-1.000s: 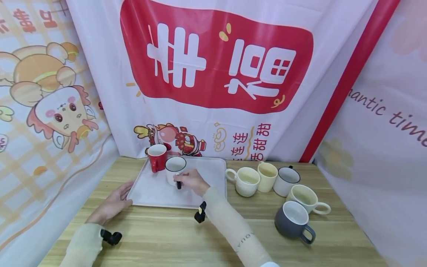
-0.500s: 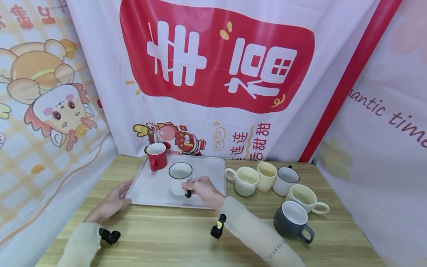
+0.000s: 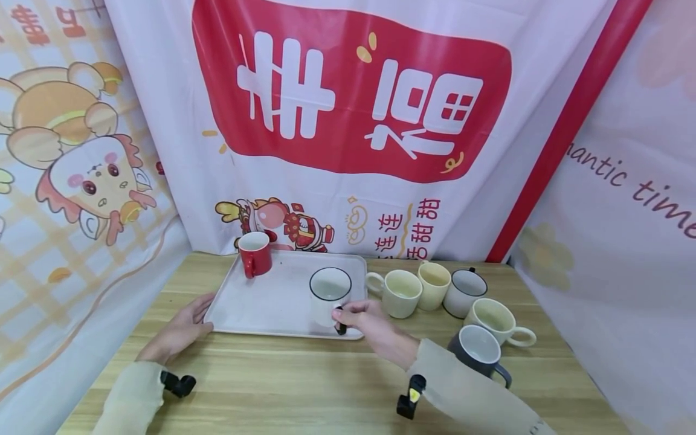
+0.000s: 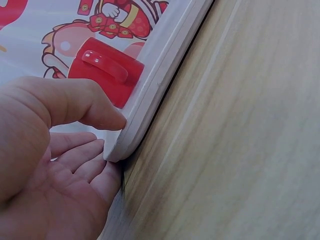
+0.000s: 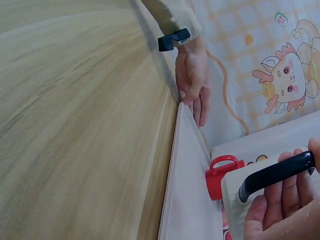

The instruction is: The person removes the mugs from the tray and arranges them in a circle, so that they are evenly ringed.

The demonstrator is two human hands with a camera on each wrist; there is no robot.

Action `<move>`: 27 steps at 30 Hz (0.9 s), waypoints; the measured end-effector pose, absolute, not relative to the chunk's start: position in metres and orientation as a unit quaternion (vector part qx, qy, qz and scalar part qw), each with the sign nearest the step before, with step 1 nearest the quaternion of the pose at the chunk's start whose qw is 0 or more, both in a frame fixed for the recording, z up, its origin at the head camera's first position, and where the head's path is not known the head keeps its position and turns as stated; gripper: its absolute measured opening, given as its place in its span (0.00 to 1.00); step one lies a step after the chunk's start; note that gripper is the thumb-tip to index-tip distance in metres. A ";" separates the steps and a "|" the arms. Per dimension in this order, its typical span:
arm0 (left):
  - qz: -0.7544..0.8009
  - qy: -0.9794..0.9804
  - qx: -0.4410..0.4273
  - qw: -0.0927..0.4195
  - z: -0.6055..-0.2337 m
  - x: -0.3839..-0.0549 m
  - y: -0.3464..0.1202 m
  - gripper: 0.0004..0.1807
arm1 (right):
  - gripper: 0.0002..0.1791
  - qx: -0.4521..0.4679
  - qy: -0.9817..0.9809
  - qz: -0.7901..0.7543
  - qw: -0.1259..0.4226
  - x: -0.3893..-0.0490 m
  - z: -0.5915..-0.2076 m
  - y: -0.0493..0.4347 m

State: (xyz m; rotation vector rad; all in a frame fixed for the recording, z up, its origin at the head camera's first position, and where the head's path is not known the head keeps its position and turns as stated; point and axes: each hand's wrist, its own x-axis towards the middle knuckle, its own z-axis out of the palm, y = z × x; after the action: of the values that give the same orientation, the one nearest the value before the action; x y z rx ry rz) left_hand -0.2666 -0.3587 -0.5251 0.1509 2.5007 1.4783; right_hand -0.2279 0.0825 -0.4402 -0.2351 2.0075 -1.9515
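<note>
A white mug with a black rim (image 3: 330, 293) stands upright over the right front part of the white tray (image 3: 266, 314). My right hand (image 3: 380, 332) pinches its black handle (image 5: 275, 175). Whether the mug's base touches the tray cannot be seen. At the tray's left front corner, my left hand (image 3: 182, 326) has its thumb on the rim and its fingers along the side, with the corner between them. A red mug (image 3: 255, 254) sits in the tray's back left corner, handle toward me; the left wrist view shows the red mug (image 4: 105, 70) beyond my thumb.
Right of the tray several mugs stand close together: a cream mug (image 3: 401, 293), a pale yellow mug (image 3: 434, 287), a grey-white mug with dark rim (image 3: 464, 296), another cream mug (image 3: 495, 320) and a dark grey mug (image 3: 475, 347). Printed cloth (image 3: 353, 151) hangs behind the table (image 3: 283, 386).
My right hand has drawn the white mug rightward and a little toward me, from beside the red mug to the tray's right part. My left hand stays at the tray's corner.
</note>
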 end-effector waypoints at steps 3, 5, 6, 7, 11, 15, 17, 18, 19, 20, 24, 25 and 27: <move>0.504 0.854 0.051 0.118 -0.524 -0.266 -0.359 0.47 | 0.10 -0.066 0.708 -0.684 0.160 -0.218 -0.437 0.099; 0.505 0.854 0.048 0.120 -0.523 -0.265 -0.359 0.47 | 0.10 -0.058 0.714 -0.680 0.156 -0.211 -0.435 0.110; 0.505 0.853 0.048 0.121 -0.523 -0.265 -0.359 0.46 | 0.09 -0.055 0.716 -0.678 0.154 -0.208 -0.435 0.115; 0.508 0.852 0.047 0.121 -0.523 -0.266 -0.359 0.46 | 0.09 -0.053 0.717 -0.678 0.152 -0.205 -0.434 0.121; 0.510 0.850 0.046 0.122 -0.522 -0.266 -0.359 0.46 | 0.08 -0.050 0.724 -0.671 0.149 -0.193 -0.435 0.142; 0.512 0.849 0.048 0.123 -0.522 -0.265 -0.358 0.47 | 0.08 -0.047 0.730 -0.664 0.155 -0.183 -0.440 0.161; 0.511 0.850 0.049 0.122 -0.521 -0.265 -0.358 0.47 | 0.09 -0.036 0.738 -0.656 0.156 -0.179 -0.442 0.170; 0.511 0.849 0.048 0.120 -0.521 -0.265 -0.358 0.47 | 0.09 -0.030 0.741 -0.653 0.155 -0.177 -0.443 0.175; 0.511 0.850 0.049 0.120 -0.521 -0.265 -0.358 0.46 | 0.09 -0.021 0.745 -0.649 0.154 -0.175 -0.445 0.179; 0.510 0.850 0.049 0.118 -0.521 -0.265 -0.358 0.46 | 0.09 -0.014 0.747 -0.647 0.152 -0.174 -0.446 0.183; 0.511 0.850 0.047 0.118 -0.522 -0.265 -0.357 0.46 | 0.11 0.001 0.748 -0.648 0.146 -0.168 -0.453 0.198; 0.511 0.850 0.047 0.119 -0.522 -0.265 -0.357 0.46 | 0.11 0.003 0.746 -0.650 0.145 -0.166 -0.456 0.202; 0.510 0.851 0.048 0.118 -0.521 -0.265 -0.357 0.46 | 0.10 0.009 0.742 -0.655 0.144 -0.162 -0.460 0.208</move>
State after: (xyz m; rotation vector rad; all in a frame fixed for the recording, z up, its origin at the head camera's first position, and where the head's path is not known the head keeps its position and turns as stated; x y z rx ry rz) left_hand -0.2651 -0.3571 -0.5214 0.1402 2.4895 1.4905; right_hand -0.1623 0.2081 -0.4597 0.0272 2.1383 -1.8868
